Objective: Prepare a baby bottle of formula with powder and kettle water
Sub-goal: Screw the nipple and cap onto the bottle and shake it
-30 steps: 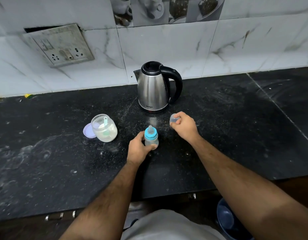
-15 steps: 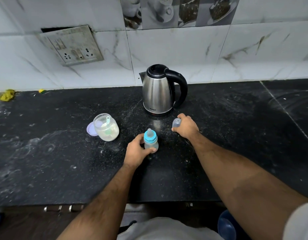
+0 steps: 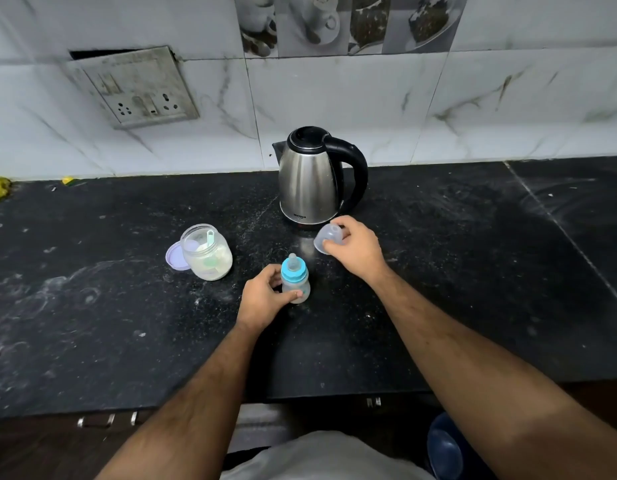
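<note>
Two hands at work on the black speckled stone counter (image 3: 438,271), before the steel kettle (image 3: 308,178) and open formula jar (image 3: 208,252): left hand (image 3: 263,299) grips the upright blue-collared baby bottle (image 3: 295,280), right hand (image 3: 359,247) pinches its clear dome cap (image 3: 327,239); uncapping looks done, so unscrewing the collar seems next.
</note>
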Demonstrator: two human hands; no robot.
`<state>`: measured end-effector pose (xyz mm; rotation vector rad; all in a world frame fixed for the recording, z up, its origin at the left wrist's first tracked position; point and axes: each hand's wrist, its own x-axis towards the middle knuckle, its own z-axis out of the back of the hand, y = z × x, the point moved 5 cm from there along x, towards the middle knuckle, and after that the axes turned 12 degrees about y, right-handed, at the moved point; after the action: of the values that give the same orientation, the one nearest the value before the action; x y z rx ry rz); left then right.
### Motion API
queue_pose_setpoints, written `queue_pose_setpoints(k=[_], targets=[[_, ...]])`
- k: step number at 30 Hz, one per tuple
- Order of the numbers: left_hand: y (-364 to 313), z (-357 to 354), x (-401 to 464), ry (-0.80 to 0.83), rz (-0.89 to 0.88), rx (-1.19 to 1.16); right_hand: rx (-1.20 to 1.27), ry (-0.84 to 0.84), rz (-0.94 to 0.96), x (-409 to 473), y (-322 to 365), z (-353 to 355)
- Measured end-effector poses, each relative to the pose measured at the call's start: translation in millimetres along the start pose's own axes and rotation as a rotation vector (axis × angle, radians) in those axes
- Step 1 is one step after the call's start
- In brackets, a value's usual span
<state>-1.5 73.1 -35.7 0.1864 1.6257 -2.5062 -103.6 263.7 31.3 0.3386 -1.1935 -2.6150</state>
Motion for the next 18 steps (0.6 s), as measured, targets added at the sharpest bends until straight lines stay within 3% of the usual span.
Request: queue_pose_setpoints(k=[6, 18], targets=[[4.2, 10.1, -1.2, 0.027, -0.007, 0.005, 0.133, 0.058, 0.14, -27.3, 48.4, -13.8], [11.5, 14.2, 0.2, 0.09, -0.037, -0.023, -0.301, 0.203, 0.11, -43.1, 78.9, -50.0]])
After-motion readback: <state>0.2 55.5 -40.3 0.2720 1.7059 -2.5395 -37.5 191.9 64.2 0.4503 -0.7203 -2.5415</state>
